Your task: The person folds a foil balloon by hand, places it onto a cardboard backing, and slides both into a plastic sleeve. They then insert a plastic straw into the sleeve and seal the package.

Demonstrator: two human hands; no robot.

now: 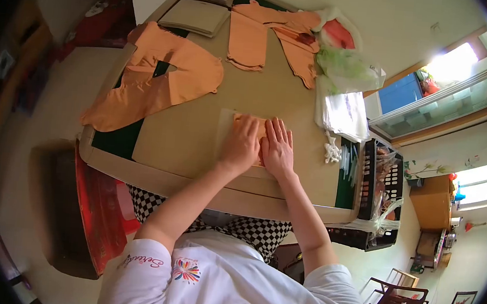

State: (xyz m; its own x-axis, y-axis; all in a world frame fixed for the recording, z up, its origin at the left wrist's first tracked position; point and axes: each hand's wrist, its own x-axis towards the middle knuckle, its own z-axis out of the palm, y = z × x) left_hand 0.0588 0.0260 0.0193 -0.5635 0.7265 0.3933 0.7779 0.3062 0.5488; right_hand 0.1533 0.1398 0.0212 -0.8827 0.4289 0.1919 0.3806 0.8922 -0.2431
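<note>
A small orange cloth (250,119), folded over a flat card (226,128), is pressed down near the front edge of the surface (198,142). Both hands lie flat on it, side by side and touching: the left hand (240,144) covers its left part, the right hand (277,148) its right. Neither grip is closed on anything; the fingers are stretched out and the palms bear down. The step in hand is judged to be the flattening of a fold. The next move would call for even pressure outward, so that the edges stay square with the card and no crease is trapped.

Further back, a large orange garment (157,78) is spread out, and another orange garment (271,38) lies beyond it. Stacked cards (194,16) are set at the far edge, with clear plastic bags (344,111) to the right.
</note>
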